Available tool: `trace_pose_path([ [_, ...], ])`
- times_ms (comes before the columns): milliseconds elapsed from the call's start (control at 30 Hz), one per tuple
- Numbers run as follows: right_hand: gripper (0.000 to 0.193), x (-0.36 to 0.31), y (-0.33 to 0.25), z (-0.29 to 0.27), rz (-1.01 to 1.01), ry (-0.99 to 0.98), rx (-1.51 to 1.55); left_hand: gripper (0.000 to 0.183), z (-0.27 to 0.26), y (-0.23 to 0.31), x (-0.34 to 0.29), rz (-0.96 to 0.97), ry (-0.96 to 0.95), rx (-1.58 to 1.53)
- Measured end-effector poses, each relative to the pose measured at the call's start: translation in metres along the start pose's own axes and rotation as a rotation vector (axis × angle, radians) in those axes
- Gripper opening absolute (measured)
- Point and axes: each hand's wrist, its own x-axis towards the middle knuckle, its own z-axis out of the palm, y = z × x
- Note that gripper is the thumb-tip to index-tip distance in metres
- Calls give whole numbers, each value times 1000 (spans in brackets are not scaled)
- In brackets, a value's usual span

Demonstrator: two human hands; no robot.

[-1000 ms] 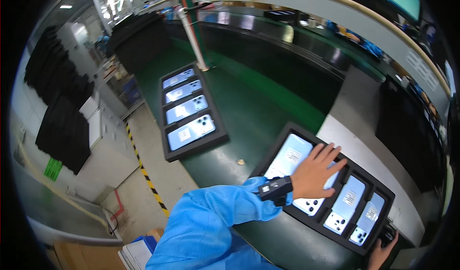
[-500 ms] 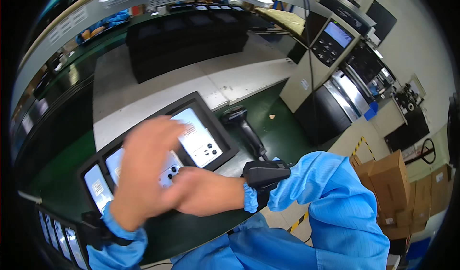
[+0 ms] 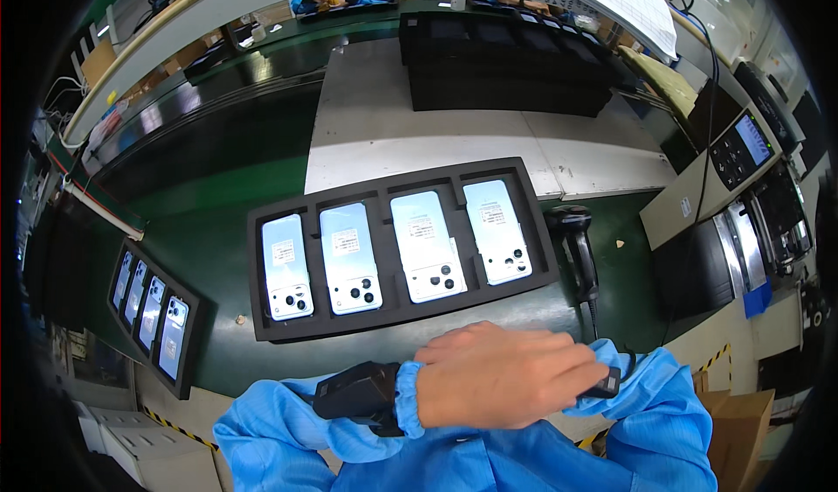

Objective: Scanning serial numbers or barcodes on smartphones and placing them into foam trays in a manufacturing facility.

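My left hand reaches across my body to the right, back up, its fingers together and curled over the black device strapped on my right wrist. My right hand lies mostly hidden beneath it; its fingers cannot be made out. Just beyond the hands, a black foam tray rests on the green bench. Several light-blue phones lie in its slots, back side up, each with a white label, among them the leftmost phone and the rightmost phone. Neither hand touches the tray. Another black device is strapped on my left wrist.
A black handheld scanner lies right of the tray. Another tray of phones sits at the bench's left. Stacked black foam trays stand behind on a silvery plate. A beige machine with a screen is at right.
My hands have come away from over the tray, toward my body and to the right. My left hand has moved onto the right wrist's device. The view has turned, uncovering all the tray's phones.
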Motion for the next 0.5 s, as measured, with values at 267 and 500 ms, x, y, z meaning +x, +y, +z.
trace_pose_path([
  [267,12,-25,-2,2,214,154,-302,60,-22,-21,-7,-13,49,85],
  [500,13,-55,5,-28,285,377,-401,58,-106,-110,-103,-575,319,643],
])
